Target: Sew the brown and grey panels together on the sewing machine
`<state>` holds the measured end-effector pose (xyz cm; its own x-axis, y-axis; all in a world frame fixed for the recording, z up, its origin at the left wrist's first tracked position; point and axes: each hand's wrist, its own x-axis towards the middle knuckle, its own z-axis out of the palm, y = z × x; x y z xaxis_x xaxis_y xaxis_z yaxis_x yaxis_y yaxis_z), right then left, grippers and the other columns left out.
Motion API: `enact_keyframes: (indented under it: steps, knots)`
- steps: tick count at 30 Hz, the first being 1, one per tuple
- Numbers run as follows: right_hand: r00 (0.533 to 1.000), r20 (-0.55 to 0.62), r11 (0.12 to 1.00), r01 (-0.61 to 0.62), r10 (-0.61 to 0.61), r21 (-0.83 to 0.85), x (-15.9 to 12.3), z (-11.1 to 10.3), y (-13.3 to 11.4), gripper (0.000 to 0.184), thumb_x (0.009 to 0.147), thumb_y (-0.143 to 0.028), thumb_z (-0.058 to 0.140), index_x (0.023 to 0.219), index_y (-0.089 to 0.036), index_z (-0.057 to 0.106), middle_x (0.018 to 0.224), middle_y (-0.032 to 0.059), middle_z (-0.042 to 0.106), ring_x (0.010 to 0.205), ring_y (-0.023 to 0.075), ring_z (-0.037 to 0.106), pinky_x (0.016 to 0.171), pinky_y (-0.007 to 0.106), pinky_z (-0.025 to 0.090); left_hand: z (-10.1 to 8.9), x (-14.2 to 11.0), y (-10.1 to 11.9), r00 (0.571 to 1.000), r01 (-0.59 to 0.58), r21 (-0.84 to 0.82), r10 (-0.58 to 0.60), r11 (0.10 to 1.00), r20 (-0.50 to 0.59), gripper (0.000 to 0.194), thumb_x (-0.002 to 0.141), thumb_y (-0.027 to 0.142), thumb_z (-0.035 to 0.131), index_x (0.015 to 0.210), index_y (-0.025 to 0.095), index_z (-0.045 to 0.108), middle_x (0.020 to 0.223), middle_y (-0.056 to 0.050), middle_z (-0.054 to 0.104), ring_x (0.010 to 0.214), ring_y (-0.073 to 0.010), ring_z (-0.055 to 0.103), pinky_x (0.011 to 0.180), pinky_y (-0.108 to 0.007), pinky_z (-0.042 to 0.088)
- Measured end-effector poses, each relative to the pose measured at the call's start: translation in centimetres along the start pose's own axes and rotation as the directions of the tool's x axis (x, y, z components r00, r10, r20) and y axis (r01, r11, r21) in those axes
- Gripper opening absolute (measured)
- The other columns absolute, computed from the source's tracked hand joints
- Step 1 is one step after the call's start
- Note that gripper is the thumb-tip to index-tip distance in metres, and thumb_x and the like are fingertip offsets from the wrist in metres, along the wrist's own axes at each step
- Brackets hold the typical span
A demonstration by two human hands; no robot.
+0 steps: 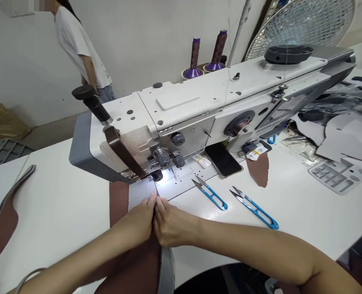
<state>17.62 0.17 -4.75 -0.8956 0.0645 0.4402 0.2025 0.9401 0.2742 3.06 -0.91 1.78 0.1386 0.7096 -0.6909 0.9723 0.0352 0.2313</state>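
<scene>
Close together in front of the sewing machine (187,110), my left hand (140,216) and my right hand (171,222) both pinch the edge of a brown leather piece (135,265) with a grey backing. Its far end runs beneath the lit needle area, where the needle itself is hidden. The piece hangs down toward me over the table's front edge. To the right of my right hand lie two blue thread snips, the nearer snips (211,194) and the farther snips (256,208). My fingertips are a short way from the presser foot area.
A phone (224,159) lies under the machine arm. Thread cones (195,59) stand behind it, near a fan (303,28). Another brown piece (3,228) rests at left, a grey template (337,175) and cut pieces at right. A person (83,53) stands beyond the machine.
</scene>
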Motion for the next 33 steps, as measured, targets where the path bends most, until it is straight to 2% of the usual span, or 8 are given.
enact_keyframes:
  steps: [5,10,14,20,29,33]
  knots:
    - [1.000,-0.006,0.999,0.028,-0.028,0.016,0.0,0.3,0.5,0.024,0.081,-0.011,0.053,0.091,0.007,0.067,0.089,0.0335,0.067,0.082,0.0394,0.066,0.072,0.057,0.044,-0.5,0.9,-0.6,1.000,-0.015,-0.060,0.015,0.998,-0.014,0.070,0.084,0.008,0.038,0.151,0.011,0.019,0.148,-0.017,0.040,0.129,-0.0279,0.049,0.104,-0.041,0.042]
    - [0.999,-0.049,0.999,0.018,-0.015,0.042,-0.1,0.6,0.4,0.021,0.080,-0.012,0.053,0.086,0.003,0.066,0.084,0.0303,0.068,0.083,0.0417,0.067,0.074,0.058,0.043,-0.8,1.5,-0.6,0.999,0.015,-0.034,-0.017,0.999,-0.034,0.073,0.082,0.009,0.040,0.151,0.010,0.017,0.146,-0.019,0.042,0.125,-0.0299,0.052,0.101,-0.043,0.044]
    - [0.998,-0.061,1.000,0.010,-0.009,0.019,-0.1,0.6,0.4,0.019,0.080,-0.012,0.053,0.084,0.001,0.066,0.085,0.0295,0.068,0.084,0.0428,0.066,0.076,0.059,0.042,-0.9,1.4,-0.4,0.999,0.013,-0.013,-0.014,1.000,-0.041,0.073,0.081,0.007,0.039,0.150,0.008,0.016,0.144,-0.021,0.042,0.123,-0.0286,0.053,0.100,-0.040,0.044]
    - [0.998,-0.063,1.000,0.000,0.001,0.020,-0.2,0.7,0.0,0.022,0.082,-0.013,0.051,0.088,0.002,0.066,0.088,0.0301,0.068,0.086,0.0412,0.066,0.079,0.061,0.041,-0.8,0.8,-0.1,0.998,-0.008,0.010,0.009,1.000,-0.055,0.064,0.084,0.005,0.034,0.147,0.008,0.024,0.143,-0.019,0.044,0.129,-0.0246,0.048,0.106,-0.036,0.038]
    - [0.999,-0.047,1.000,-0.016,0.015,-0.011,-0.1,1.6,0.6,0.025,0.084,-0.013,0.050,0.092,0.003,0.067,0.092,0.0305,0.068,0.086,0.0385,0.065,0.081,0.060,0.040,-1.2,0.9,0.5,0.998,0.042,0.028,-0.040,0.999,-0.053,0.067,0.085,0.007,0.034,0.150,0.006,0.017,0.151,-0.019,0.033,0.134,-0.0262,0.043,0.108,-0.036,0.036]
    - [1.000,-0.031,1.000,-0.002,0.002,0.014,0.0,1.8,1.0,0.022,0.083,-0.013,0.052,0.091,0.001,0.068,0.089,0.0268,0.069,0.086,0.0377,0.065,0.084,0.060,0.040,-1.2,0.8,0.5,0.996,0.038,0.034,-0.035,0.999,-0.088,0.066,0.085,0.006,0.033,0.149,0.005,0.019,0.148,-0.020,0.037,0.130,-0.0266,0.047,0.105,-0.035,0.040]
